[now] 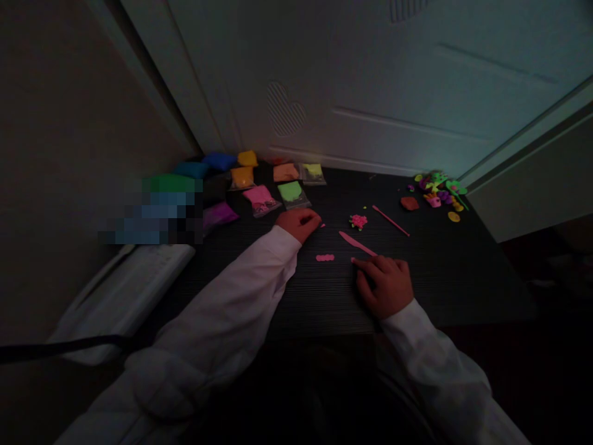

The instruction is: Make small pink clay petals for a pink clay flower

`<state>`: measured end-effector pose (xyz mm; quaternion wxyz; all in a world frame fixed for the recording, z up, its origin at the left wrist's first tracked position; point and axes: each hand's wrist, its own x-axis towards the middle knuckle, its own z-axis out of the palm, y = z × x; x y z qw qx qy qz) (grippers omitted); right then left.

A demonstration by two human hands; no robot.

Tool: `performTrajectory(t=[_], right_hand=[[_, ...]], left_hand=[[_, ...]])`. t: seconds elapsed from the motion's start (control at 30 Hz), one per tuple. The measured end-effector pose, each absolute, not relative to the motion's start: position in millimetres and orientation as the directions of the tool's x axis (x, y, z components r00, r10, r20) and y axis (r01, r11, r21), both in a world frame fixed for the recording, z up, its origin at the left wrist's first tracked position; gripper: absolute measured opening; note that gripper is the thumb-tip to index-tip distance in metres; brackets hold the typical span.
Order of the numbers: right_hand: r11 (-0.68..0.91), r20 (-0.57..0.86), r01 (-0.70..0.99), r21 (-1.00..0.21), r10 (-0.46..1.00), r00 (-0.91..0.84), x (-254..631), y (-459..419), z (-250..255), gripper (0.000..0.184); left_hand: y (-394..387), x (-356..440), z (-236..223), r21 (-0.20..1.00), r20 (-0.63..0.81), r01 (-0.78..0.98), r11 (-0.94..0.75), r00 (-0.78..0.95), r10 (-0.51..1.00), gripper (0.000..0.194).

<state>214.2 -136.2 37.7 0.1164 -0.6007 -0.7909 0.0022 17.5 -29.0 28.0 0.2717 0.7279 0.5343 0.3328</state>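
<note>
My left hand (300,225) rests on the dark tabletop with its fingers curled into a pinch. A tiny pink bit of clay (323,225) lies at its fingertips; whether anything is inside the pinch is hidden. With thumb and index finger apart, my right hand (385,285) touches a small pink lump of clay (353,260) with the index fingertip. Just beyond it lies a pink clay knife (356,243). A flat pink clay strip with a scalloped edge (325,258) lies between my hands. Behind the knife is a pink clay flower with green bits (358,222).
Bags of coloured clay, one pink (260,199) and one light green (291,193), line the back left. A thin pink stick (391,220) lies right of the flower. Small clay figures (438,188) crowd the back right corner. A white case (134,296) stands at left.
</note>
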Motion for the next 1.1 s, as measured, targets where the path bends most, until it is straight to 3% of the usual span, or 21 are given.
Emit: performTrajectory(t=[0.27,1.1], right_hand=[[0.289,0.223,0.944,-0.158,0.942,-0.251,214.0,-136.5,37.5,0.027],[0.325,0.163,0.941,-0.097,0.938,-0.307,210.8,-135.6,40.4,0.031]], left_hand=[[-26.4,16.1,22.1,0.746,0.209,0.594,-0.301,0.22,0.953,0.027],[-26.9,16.9,24.1,0.75,0.202,0.593,-0.292,0.214,0.956,0.027]])
